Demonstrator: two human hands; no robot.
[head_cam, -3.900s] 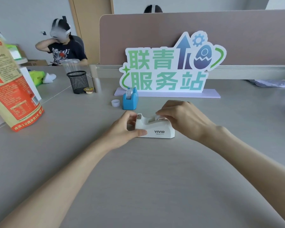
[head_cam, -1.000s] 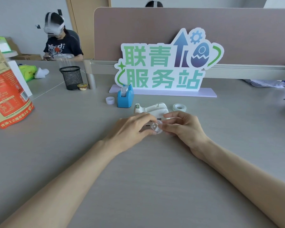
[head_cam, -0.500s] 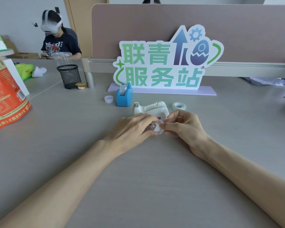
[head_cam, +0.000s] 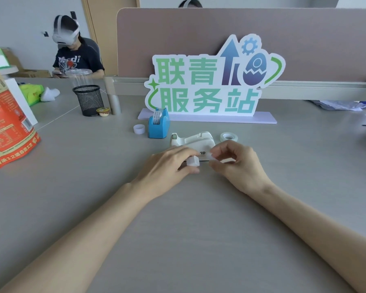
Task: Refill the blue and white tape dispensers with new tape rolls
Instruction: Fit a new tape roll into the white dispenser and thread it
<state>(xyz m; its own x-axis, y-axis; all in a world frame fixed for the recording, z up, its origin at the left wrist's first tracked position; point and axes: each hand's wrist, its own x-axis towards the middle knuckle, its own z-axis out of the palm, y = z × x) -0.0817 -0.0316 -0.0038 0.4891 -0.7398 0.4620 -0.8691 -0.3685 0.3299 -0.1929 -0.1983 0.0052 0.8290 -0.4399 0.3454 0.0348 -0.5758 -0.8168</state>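
Observation:
The white tape dispenser (head_cam: 195, 140) stands on the desk just beyond my hands, with an empty cradle. My left hand (head_cam: 169, 168) pinches a small white empty tape core (head_cam: 193, 161) in front of it. My right hand (head_cam: 239, 163) is curled beside it, with thumb and forefinger closed on a clear hub that barely shows. A new tape roll (head_cam: 228, 136) lies flat to the right of the white dispenser. The blue tape dispenser (head_cam: 158, 126) stands further back on the left with a roll in it. Another white core (head_cam: 139, 129) sits to its left.
A large green and blue sign (head_cam: 209, 85) stands on a lilac base behind the dispensers. A black mesh cup (head_cam: 88, 100) and an orange bag (head_cam: 6, 127) are on the left. A person in a headset sits at the far left desk.
My hands were pressed together around a clear hub with the core on it. They have now drawn apart, and the white core has come away in my left hand.

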